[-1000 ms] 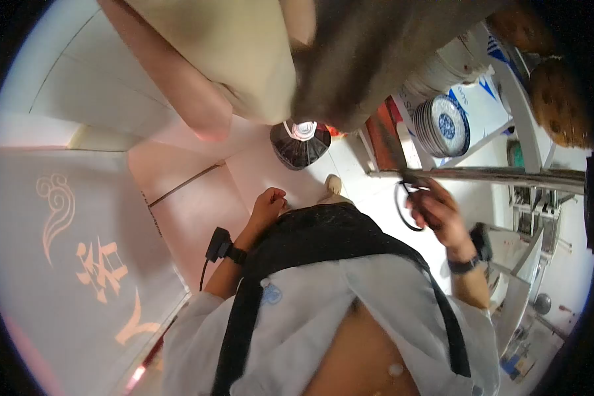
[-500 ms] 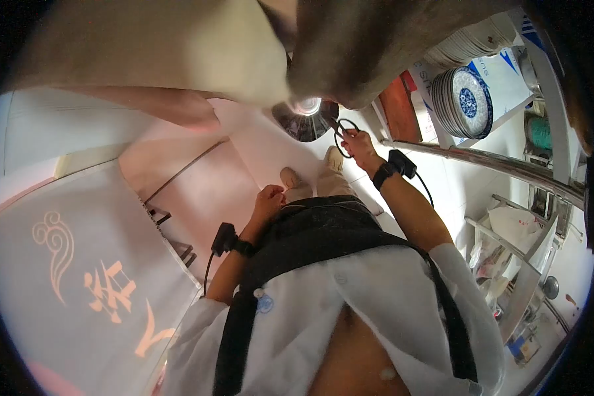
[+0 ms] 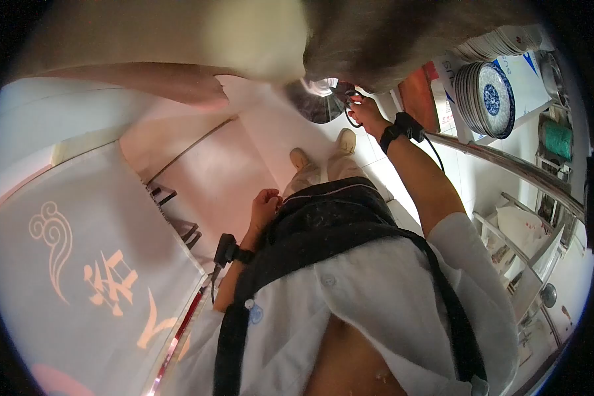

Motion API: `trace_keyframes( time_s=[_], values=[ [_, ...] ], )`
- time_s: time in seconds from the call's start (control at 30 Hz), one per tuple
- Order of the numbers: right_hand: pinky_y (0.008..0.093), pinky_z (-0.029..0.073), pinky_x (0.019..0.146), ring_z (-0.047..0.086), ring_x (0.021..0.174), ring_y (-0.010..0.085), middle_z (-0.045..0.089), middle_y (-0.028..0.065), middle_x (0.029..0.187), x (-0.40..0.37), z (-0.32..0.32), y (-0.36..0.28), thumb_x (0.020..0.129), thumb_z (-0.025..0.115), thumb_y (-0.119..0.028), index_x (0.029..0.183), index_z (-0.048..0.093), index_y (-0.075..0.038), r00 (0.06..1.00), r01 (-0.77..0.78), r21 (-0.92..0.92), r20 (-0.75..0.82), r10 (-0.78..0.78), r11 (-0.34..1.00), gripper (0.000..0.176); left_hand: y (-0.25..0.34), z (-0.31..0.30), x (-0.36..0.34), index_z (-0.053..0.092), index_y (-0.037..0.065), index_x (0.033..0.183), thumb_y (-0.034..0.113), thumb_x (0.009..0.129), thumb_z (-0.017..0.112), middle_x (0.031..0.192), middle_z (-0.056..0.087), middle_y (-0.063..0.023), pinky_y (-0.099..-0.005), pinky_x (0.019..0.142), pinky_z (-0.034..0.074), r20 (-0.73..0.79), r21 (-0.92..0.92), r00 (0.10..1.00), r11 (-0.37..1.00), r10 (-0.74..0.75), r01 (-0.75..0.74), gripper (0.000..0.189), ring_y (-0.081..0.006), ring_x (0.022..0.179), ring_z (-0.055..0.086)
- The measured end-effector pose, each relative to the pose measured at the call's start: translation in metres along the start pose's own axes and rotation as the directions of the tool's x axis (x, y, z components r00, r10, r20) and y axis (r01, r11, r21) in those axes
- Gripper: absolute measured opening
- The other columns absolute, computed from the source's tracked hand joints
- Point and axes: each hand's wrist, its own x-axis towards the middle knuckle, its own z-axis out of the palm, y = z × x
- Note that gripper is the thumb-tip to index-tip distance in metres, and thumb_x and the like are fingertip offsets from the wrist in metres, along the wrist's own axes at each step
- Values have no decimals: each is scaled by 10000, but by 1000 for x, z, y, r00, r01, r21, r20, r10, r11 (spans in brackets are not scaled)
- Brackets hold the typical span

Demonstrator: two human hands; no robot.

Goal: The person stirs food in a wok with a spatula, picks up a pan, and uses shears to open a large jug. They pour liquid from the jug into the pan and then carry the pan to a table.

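Scissors with black loop handles (image 3: 352,117) are in my right hand (image 3: 369,113), which is closed around the loops. Their dark blades point up and left, overlapping a round shiny metal thing (image 3: 318,104) in this view. My left hand (image 3: 264,206) hangs by the waist of the black apron (image 3: 330,214), its fingers loosely bent, and it shows nothing held. Both wrists carry a strap with a small black device.
Stacked blue-patterned plates (image 3: 492,99) stand on a shelf at right, above a metal rail (image 3: 508,162). Lower right is a rack (image 3: 518,244) with bags. A grey curtain with writing (image 3: 86,277) hangs at left. Large blurred brown shapes (image 3: 178,39) cross the top.
My right hand has moved up and slightly right in view with the scissors. The left hand stays by the apron, a little lower. The surroundings at right have shifted rightward.
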Motion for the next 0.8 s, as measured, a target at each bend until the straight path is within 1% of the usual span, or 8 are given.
trace_keyframes(
  time_s=[0.23,0.3,0.37,0.43,0.47,0.57,0.77,0.8],
  values=[
    [229,309,323,407,383,115,481,101,625,48,-2,14,722,455,-10,994,428,5,998,-2,-85,-65,-4,996,273,-15,-18,-3,495,-24,913,29,749,435,736,565,-81,-230,552,417,-56,37,998,999,-16,18,182,-129,607,523],
    [263,399,360,405,366,121,466,82,595,124,-33,53,710,411,17,957,436,-8,902,431,-729,327,-283,531,250,-16,-21,-2,495,-25,914,32,749,437,734,565,-81,-232,558,418,-64,12,998,1000,-22,23,184,-131,616,526],
    [308,458,424,395,352,123,448,71,558,67,10,4,701,379,22,925,438,-27,994,95,-409,-16,-111,907,236,-17,-22,-2,494,-25,912,32,750,436,731,562,-81,-230,565,417,-51,-28,999,1000,-7,6,181,-134,629,526],
    [311,454,428,387,347,127,437,69,559,112,-12,35,696,361,21,918,443,-49,702,675,-604,349,-621,425,247,-14,-21,-5,493,-26,913,32,750,436,730,562,-83,-229,565,417,-58,-64,998,998,-16,13,182,-134,628,525],
    [295,448,419,381,351,131,439,67,597,120,-11,26,698,345,27,923,444,-62,909,416,-648,266,-322,638,262,-13,-22,-5,492,-28,914,33,750,436,729,562,-85,-228,565,416,-62,-97,998,995,-26,20,183,-134,628,524],
    [338,441,730,540,873,258,547,183,936,105,-15,20,625,658,-110,818,579,37,889,424,-681,189,-417,597,255,-27,-29,0,487,-11,940,65,757,470,733,561,-91,-234,534,438,-62,-64,998,998,21,-25,199,-140,596,531],
    [397,401,787,488,965,265,471,124,1129,87,-17,36,583,652,-122,846,614,-33,976,78,-942,6,-218,325,280,-37,-37,2,485,-39,915,4,741,410,740,556,-97,-233,603,437,-80,-29,996,999,-38,36,194,-144,630,524],
    [385,402,781,487,960,267,509,112,1082,90,-23,46,571,652,-144,806,626,-57,910,281,-758,15,-414,589,252,-36,-36,1,485,-39,915,4,741,410,740,556,-97,-233,603,437,-77,-26,996,999,-40,38,194,-144,630,524]
  ],
)
